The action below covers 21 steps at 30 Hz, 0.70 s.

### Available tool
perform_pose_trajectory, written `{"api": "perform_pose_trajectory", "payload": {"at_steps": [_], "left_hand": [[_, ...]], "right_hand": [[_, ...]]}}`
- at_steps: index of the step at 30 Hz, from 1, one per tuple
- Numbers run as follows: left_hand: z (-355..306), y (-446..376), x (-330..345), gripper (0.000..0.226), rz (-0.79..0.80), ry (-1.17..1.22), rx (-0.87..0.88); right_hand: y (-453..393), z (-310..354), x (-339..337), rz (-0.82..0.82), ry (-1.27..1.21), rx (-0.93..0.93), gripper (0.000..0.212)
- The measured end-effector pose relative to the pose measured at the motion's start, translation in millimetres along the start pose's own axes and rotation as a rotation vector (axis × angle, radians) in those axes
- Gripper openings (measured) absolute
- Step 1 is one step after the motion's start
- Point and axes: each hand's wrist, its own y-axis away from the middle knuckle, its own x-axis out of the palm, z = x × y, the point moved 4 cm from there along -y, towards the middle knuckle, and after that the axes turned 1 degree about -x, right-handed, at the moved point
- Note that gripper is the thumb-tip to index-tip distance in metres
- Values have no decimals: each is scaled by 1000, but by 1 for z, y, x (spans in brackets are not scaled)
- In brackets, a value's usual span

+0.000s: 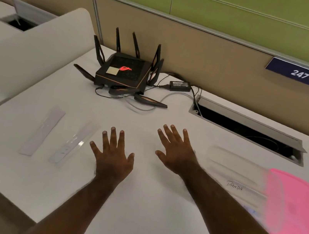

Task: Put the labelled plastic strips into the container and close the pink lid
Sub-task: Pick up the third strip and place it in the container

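Two pale plastic strips lie on the white desk at the left: one strip [43, 131] farther left, a clearer strip [73, 143] beside it. A clear plastic container [237, 176] with handwriting on its side sits at the right. The pink lid [296, 212] lies flat against the container's right side, partly under it. My left hand [112, 154] hovers over the desk middle, fingers spread, just right of the clearer strip. My right hand [176, 150] is spread too, left of the container. Neither hand holds anything.
A black router [123, 71] with antennas and a power brick [180, 85] with cables sit at the back. An open cable slot [248, 129] is cut into the desk at the right. A beige divider panel [38, 54] stands at the left.
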Motion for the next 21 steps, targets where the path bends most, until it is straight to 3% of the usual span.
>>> {"api": "perform_pose_trajectory", "payload": {"at_steps": [16, 19, 21], "left_hand": [[153, 20, 15, 84, 70, -21, -283], [166, 17, 14, 76, 61, -84, -263], [173, 14, 14, 61, -28, -133, -187]], "right_hand": [[-93, 172, 52, 177, 35, -374, 80], [-106, 195, 52, 188, 13, -403, 81], [-112, 205, 52, 197, 6, -404, 81]]}}
